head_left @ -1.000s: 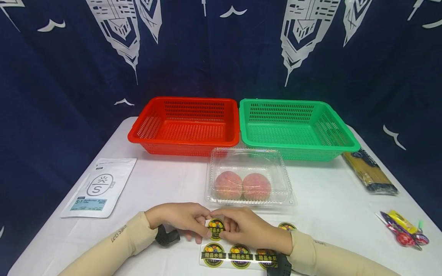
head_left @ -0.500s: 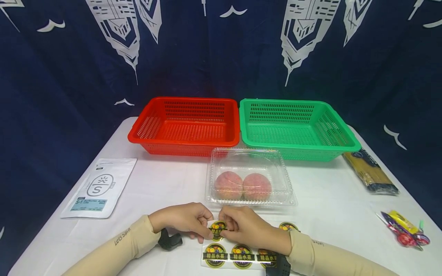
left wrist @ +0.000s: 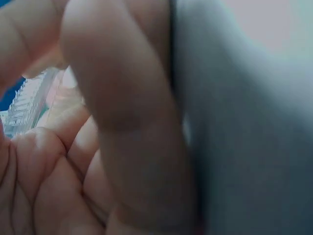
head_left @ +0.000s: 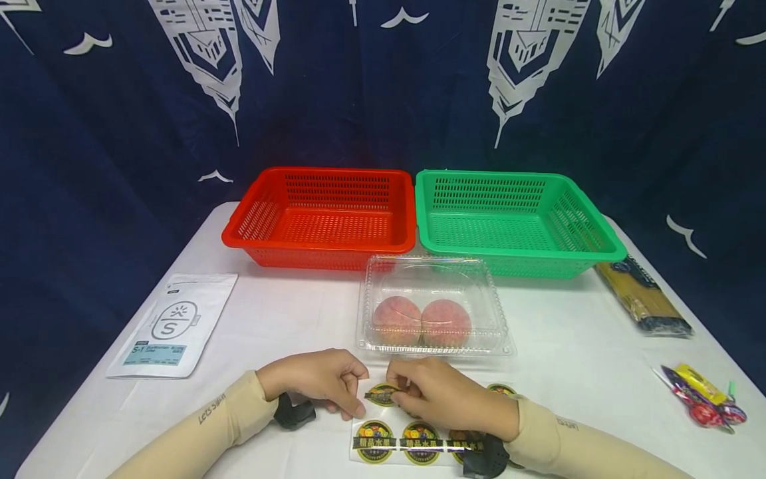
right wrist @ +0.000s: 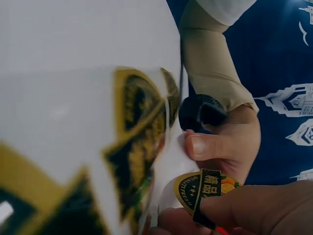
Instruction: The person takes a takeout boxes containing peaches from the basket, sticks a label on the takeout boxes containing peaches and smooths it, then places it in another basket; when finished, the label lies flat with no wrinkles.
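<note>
My right hand pinches a round black-and-gold fruit sticker between thumb and index finger. The sticker stands tilted, partly lifted from its backing; in the right wrist view the fingers cover part of it. Beneath lies a sticker sheet with several more such stickers. At its upper left corner, my left hand holds the sheet with thumb and curled fingers. The left wrist view is mostly filled by curled fingers. Just beyond both hands sits a clear plastic clamshell box with two peaches inside.
Behind the box stand a red basket and a green basket, side by side. A white coffee pouch lies at left. On the right are a pack of noodles and a small bunch of lollipops.
My right hand has moved slightly right, away from the left hand. The pinched sticker has gone from lying flat to tilted up. The left hand stays at the sheet's corner.
</note>
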A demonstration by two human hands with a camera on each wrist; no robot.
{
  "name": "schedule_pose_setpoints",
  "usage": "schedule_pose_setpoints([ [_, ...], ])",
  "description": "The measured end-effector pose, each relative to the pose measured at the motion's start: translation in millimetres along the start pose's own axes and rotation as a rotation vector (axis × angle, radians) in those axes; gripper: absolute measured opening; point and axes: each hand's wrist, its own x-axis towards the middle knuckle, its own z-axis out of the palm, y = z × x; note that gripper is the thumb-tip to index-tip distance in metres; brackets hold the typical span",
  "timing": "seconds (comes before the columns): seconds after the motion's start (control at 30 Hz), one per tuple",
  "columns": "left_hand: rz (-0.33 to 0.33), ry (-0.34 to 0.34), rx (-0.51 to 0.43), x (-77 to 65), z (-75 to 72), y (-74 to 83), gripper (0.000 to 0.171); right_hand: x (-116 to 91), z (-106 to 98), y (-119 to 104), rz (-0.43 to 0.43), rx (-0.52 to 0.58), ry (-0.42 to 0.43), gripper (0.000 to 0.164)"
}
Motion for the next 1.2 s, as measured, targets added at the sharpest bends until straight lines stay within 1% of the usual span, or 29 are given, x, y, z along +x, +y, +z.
schedule_pose_setpoints([
  [0.1,-0.016,0.04,0.033,-3.3,-3.1,1.5,0.02,0.2,-8.5,-6.0,0.029,0.022,-0.019,0.018],
  [0.13,-0.025,0.058,0.052,-4.7,-4.7,2.0,0.019,1.0,-12.3,-10.7,0.049,0.044,-0.025,0.018],
  [0.27,-0.057,0.114,0.129,-9.5,-14.2,2.5,0.022,1.7,-19.6,-15.2,0.055,0.077,-0.025,0.016],
  [0.37,-0.063,0.146,0.13,-10.9,-23.1,0.2,0.021,1.3,-23.4,-16.2,0.056,0.118,-0.024,0.014],
  [0.43,-0.058,0.177,0.096,-10.4,-28.8,-2.9,0.02,0.9,-25.3,-16.2,0.063,0.142,-0.019,0.014],
  [0.5,-0.051,0.219,0.04,-8.2,-33.1,-6.2,0.018,0.4,-27.6,-16.4,0.064,0.146,-0.006,0.014],
  [0.6,-0.048,0.298,-0.034,-2.9,-37.0,-9.7,0.02,-0.2,-31.0,-17.1,0.057,0.143,0.017,0.016],
  [0.67,-0.049,0.353,-0.076,1.4,-37.9,-10.8,0.027,-0.8,-33.6,-17.6,0.05,0.15,0.027,0.016],
  [0.73,-0.045,0.407,-0.112,6.2,-38.5,-11.1,0.034,-1.6,-36.6,-17.7,0.055,0.181,0.022,0.016],
  [0.87,-0.014,0.487,-0.185,17.0,-39.4,-11.2,0.05,-2.5,-43.8,-17.7,0.086,0.262,0.007,0.016],
  [0.97,0.016,0.508,-0.237,22.1,-39.9,-9.5,0.064,-2.7,-49.9,-17.6,0.116,0.328,0.001,0.017],
  [1.1,0.084,0.509,-0.331,28.4,-40.5,-7.2,0.077,-1.9,-58.3,-17.0,0.162,0.413,-0.006,0.015],
  [1.2,0.135,0.498,-0.394,34.1,-41.1,-5.1,0.086,-0.2,-65.2,-14.4,0.162,0.463,-0.004,0.015],
])
